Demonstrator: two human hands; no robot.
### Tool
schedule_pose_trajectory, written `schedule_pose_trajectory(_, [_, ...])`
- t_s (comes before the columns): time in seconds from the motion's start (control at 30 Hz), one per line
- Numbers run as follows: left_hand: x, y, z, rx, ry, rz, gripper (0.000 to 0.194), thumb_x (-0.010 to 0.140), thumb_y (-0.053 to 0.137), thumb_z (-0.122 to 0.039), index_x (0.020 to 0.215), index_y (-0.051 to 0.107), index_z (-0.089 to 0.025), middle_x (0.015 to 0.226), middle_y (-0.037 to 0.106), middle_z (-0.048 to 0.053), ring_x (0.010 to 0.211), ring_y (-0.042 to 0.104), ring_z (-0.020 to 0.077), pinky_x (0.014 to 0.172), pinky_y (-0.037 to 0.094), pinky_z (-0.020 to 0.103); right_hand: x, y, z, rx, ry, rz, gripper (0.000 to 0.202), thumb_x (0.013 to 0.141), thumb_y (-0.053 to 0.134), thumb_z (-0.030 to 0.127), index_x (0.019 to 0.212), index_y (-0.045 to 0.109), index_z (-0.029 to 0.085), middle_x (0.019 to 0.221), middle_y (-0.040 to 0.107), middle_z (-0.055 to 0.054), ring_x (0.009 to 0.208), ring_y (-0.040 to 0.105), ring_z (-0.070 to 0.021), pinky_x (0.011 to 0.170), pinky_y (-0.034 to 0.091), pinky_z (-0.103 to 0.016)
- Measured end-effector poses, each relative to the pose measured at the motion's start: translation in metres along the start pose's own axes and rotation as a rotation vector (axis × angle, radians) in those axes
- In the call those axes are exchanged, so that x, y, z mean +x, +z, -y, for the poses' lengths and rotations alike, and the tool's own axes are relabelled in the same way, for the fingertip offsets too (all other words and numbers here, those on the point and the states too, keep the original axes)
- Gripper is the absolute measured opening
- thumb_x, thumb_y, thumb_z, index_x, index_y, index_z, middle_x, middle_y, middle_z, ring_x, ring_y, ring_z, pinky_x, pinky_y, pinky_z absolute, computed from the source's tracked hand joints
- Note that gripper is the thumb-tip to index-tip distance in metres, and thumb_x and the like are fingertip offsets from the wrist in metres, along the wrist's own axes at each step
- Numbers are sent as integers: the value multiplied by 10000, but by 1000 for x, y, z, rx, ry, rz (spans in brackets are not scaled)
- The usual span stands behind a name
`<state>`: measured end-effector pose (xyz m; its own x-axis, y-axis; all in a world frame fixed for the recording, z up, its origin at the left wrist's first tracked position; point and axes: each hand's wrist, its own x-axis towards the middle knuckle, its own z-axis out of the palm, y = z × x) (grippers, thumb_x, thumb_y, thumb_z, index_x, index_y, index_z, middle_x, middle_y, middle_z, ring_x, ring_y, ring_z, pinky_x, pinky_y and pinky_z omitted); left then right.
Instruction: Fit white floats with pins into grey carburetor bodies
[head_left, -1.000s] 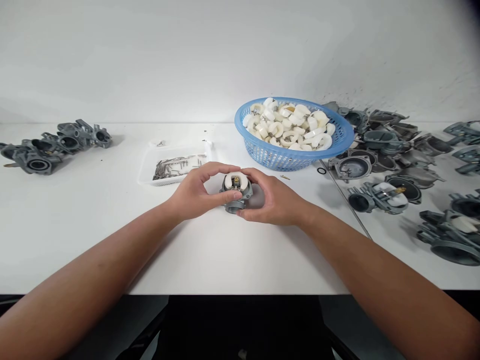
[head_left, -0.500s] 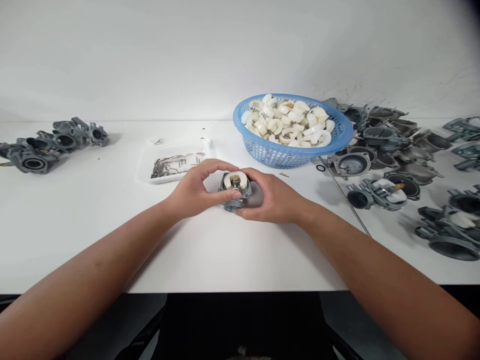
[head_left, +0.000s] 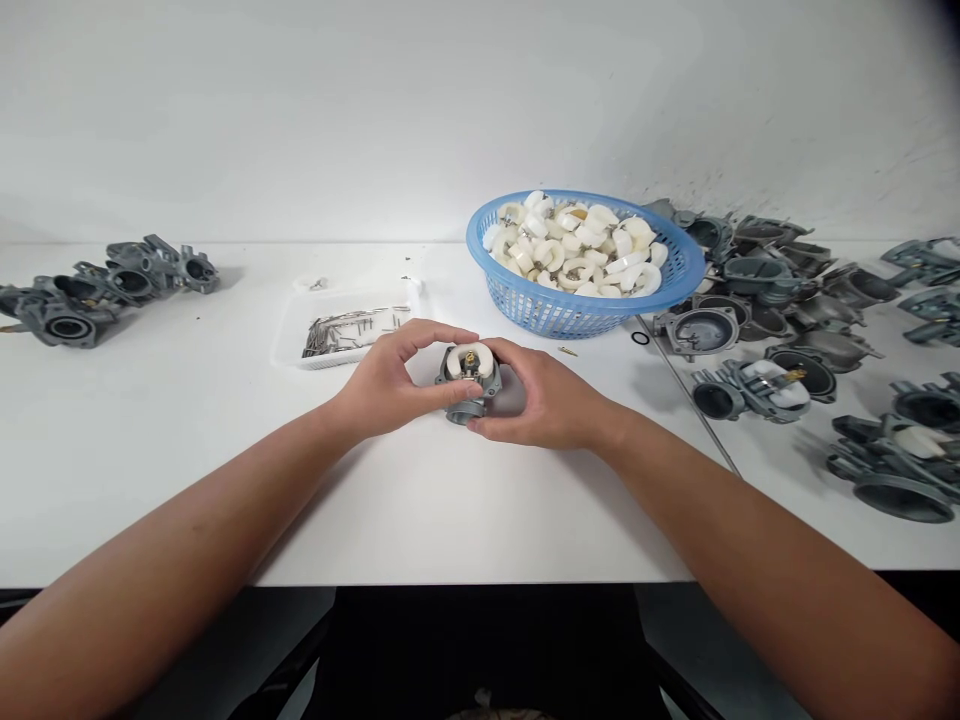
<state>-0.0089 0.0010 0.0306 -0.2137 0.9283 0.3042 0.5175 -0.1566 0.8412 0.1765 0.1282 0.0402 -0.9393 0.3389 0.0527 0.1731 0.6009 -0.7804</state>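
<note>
A grey metal carburetor body (head_left: pixel 466 410) is at the middle of the white table, held between both hands. On its top lies a white C-shaped float (head_left: pixel 482 360) with a brass piece in its gap. My left hand (head_left: pixel 394 377) grips the body from the left, the thumb across the near edge of the float and the fingers along the far side. From the right, my right hand (head_left: pixel 551 397) holds the body, its thumb low at the front and its fingers behind.
A blue basket (head_left: pixel 555 312) of white floats stands behind; a white tray (head_left: pixel 289 345) of metal pins is at the left. Carburetor bodies lie far left (head_left: pixel 71 310) and in a heap at right (head_left: pixel 757 275). A small brass part (head_left: pixel 568 351) and black ring (head_left: pixel 640 338) lie near the basket.
</note>
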Motion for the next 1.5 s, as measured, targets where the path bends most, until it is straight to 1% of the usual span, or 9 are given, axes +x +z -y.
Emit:
schedule_pose_trajectory(0.23, [1,-2,0,21,28,18,476,734,884,-377,1172,742,-257,1202,716,72,1170,638,271,1064,483,425,-1,1,-1,12,-15,8,603,768,791,368,1315,561,261,1079,708,-28,899,666,-211,715,522,-325])
schedule_pose_trajectory(0.47, [1,-4,5,-11,81,62,478,752,880,-338,1206,739,-281,1210,721,60,1199,622,256,1076,477,410,-1,2,-4,44,-35,10,627,790,787,389,1350,536,261,1191,691,-55,1026,663,-247,829,544,-380])
schedule_pose_trajectory(0.63, [2,-5,9,-92,33,92,516,748,882,-335,1231,710,-276,1249,694,73,1240,600,276,1101,465,435,0,0,-8,61,-67,24,660,789,795,401,1374,521,264,1250,668,-69,1093,652,-266,879,546,-406])
schedule_pose_trajectory(0.73, [2,-4,9,-114,16,75,508,734,888,-325,1189,673,-255,1192,676,67,1198,600,261,1082,471,430,0,-1,-9,50,-73,22,662,781,805,405,1366,527,268,1244,671,-64,1083,656,-262,867,546,-395])
schedule_pose_trajectory(0.87, [1,-2,5,-119,-28,76,417,743,878,-337,1096,676,-242,1075,685,44,1117,625,242,1027,496,408,0,-1,-9,34,-68,18,654,776,810,406,1353,534,272,1218,677,-53,1058,658,-250,865,541,-389])
schedule_pose_trajectory(1.03, [1,-4,-4,-61,-46,82,413,753,866,-371,1113,703,-253,1105,706,40,1120,641,248,1043,490,415,0,0,-7,11,-46,15,680,776,806,457,1375,528,290,1236,673,-39,1034,659,-240,820,541,-369])
schedule_pose_trajectory(1.23, [0,-9,-17,82,-42,88,419,734,870,-389,1110,729,-270,1130,731,33,1117,652,254,1028,499,421,-3,0,-3,37,-42,1,678,748,821,405,1358,546,296,1263,675,-22,1098,658,-242,860,534,-353])
schedule_pose_trajectory(1.37, [-2,-10,-24,88,-27,118,353,744,857,-379,1068,761,-278,1105,744,33,1088,659,249,982,524,409,-4,-3,1,7,-23,37,588,706,825,325,1251,606,294,1154,706,-11,993,670,-232,799,524,-344])
schedule_pose_trajectory(1.5, [-3,-10,-28,71,-43,142,326,746,852,-359,1048,768,-268,1079,748,33,1045,671,237,947,542,397,-5,-5,4,7,-14,56,565,681,840,333,1200,622,294,1069,718,6,906,670,-212,742,509,-328])
